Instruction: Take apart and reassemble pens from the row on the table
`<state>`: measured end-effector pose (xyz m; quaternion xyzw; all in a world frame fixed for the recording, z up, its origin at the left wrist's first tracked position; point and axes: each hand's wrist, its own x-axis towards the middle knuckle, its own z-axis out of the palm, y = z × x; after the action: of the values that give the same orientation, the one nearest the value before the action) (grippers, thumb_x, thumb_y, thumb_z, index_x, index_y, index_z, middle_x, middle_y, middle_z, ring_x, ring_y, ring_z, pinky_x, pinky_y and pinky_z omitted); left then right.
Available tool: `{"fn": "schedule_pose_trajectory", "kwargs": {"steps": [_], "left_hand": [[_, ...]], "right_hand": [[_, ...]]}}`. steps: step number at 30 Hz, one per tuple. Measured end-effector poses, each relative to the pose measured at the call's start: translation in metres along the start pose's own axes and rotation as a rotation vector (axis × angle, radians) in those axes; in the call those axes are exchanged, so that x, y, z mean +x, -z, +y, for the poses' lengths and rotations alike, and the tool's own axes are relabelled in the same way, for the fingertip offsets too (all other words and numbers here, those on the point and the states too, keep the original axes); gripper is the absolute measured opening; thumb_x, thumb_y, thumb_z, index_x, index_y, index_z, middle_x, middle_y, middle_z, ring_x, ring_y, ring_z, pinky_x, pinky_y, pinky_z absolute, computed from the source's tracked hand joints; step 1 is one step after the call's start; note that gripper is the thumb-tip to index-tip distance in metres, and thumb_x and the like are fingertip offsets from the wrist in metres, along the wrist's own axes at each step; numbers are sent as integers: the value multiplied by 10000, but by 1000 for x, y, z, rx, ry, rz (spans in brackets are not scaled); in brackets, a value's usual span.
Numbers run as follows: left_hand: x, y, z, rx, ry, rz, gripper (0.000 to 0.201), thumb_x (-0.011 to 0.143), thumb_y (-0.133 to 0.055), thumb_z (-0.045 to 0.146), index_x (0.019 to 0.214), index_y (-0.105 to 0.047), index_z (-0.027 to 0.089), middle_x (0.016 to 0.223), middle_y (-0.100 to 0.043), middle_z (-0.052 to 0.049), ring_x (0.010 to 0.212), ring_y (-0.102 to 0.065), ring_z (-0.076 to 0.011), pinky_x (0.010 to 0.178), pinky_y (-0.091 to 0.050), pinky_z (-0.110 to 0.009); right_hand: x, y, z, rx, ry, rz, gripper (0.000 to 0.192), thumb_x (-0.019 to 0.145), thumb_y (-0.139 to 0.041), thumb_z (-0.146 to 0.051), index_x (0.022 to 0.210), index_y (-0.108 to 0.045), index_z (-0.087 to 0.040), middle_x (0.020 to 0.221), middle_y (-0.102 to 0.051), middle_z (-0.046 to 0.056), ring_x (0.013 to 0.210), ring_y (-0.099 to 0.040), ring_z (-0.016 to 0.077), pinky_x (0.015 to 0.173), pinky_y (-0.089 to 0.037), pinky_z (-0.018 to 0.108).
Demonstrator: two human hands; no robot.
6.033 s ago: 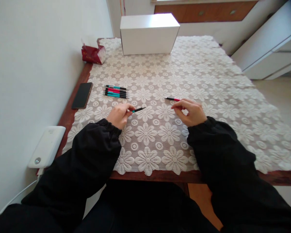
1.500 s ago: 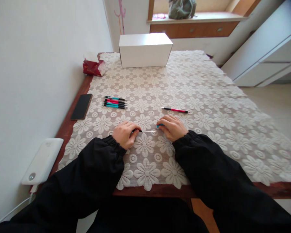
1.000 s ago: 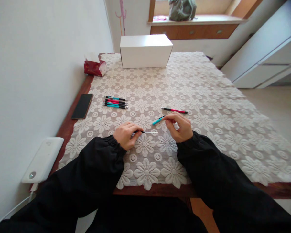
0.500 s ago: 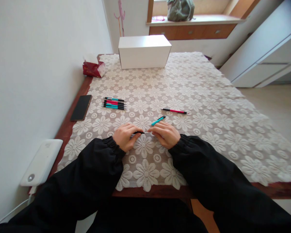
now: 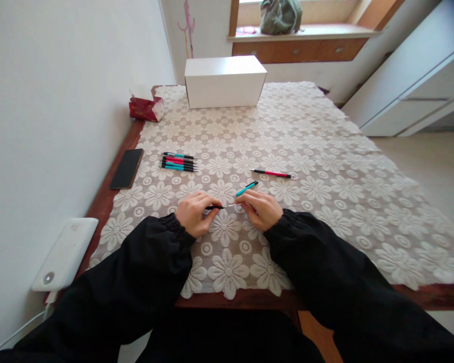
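My left hand [image 5: 194,213] is closed on the black front section of a pen [image 5: 214,207], held level over the lace cloth. A thin, pale pen refill [image 5: 229,205] runs from this section to my right hand [image 5: 261,207], whose thumb and fingers pinch its other end. Just beyond my right fingers lies a turquoise pen barrel [image 5: 247,188] with a black clip end. Farther off, a red and black pen [image 5: 271,173] rests on the cloth. Several turquoise, red and black pens [image 5: 179,162] lie side by side at the left.
A black phone [image 5: 126,169] and a white power bank [image 5: 66,253] with a cable lie along the left edge. Behind them is a red tissue pack [image 5: 146,109]. At the table's far end stands a white box [image 5: 224,89]. A lace tablecloth [image 5: 325,201] covers the table.
My hands have drawn slightly apart, and more of the pale refill shows between them. The pens on the cloth have stayed put.
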<state>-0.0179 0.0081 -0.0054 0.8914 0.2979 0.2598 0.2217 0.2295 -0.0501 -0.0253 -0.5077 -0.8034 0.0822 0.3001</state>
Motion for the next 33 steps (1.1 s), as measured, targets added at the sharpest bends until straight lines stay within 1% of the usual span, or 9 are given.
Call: {"fn": "schedule_pose_trajectory", "kwargs": {"steps": [4,7,10,13,18,23,27,30,33], "left_hand": [[0,0,0,5,7,13,103,915,-636,215,988,-708,226,1002,-772,-41,936,-691,-216,872,-551,-386],[-1,-1,-3,4,-18,12,97,925,-639,234,994,-707,226,1002,-771,-41,925,-690,-213,868,-545,-385],[-1,-4,-6,0,-43,23,101,935,-634,252,996,-711,234,988,-772,-35,912,-689,-208,869,-541,-387],[0,-4,-6,-2,-45,27,106,938,-626,255,998,-711,236,981,-771,-36,912,-689,-207,866,-541,-386],[0,-1,-1,-6,-14,18,104,939,-624,248,1003,-706,232,1000,-767,-41,933,-691,-211,875,-545,-388],[-1,-1,-4,13,26,23,113,938,-610,232,1003,-704,230,1016,-760,-48,966,-690,-219,901,-543,-402],[0,-3,-9,53,48,4,121,920,-620,203,1009,-699,228,1025,-760,-41,985,-682,-234,910,-531,-418],[0,-3,-11,97,62,-7,126,917,-626,200,1018,-697,228,1022,-759,-39,1007,-673,-247,920,-520,-429],[0,-3,-10,118,69,-3,145,922,-628,213,1051,-693,224,1049,-755,-48,1031,-666,-252,937,-516,-431]], "right_hand": [[0,-1,0,-2,-6,-12,223,972,-469,-175,1005,-685,-218,930,-706,42,744,-609,176,748,-457,305],[-1,-2,0,5,15,-43,288,978,-453,-164,1126,-693,-222,969,-717,44,767,-621,174,770,-462,310],[-2,-3,-1,15,54,-65,363,988,-430,-161,1218,-697,-248,955,-709,43,764,-618,168,758,-465,301],[-2,-3,-2,37,69,-65,374,992,-426,-159,1200,-718,-264,944,-701,41,772,-616,165,746,-468,289],[-3,-1,-3,56,25,-57,343,984,-444,-153,1170,-714,-253,1000,-708,46,815,-642,168,726,-467,275],[-3,1,-1,7,-1,-30,336,957,-453,-135,1131,-713,-256,994,-712,34,782,-643,165,699,-457,272],[-2,3,1,-28,-17,-20,335,949,-454,-132,1108,-723,-252,979,-713,35,737,-629,162,678,-454,275],[-3,2,2,-12,2,-48,341,953,-452,-134,1129,-720,-250,983,-711,42,758,-634,162,701,-467,272],[-3,-1,2,6,54,-74,366,951,-446,-129,1159,-717,-259,968,-699,43,780,-637,164,726,-477,271]]}}
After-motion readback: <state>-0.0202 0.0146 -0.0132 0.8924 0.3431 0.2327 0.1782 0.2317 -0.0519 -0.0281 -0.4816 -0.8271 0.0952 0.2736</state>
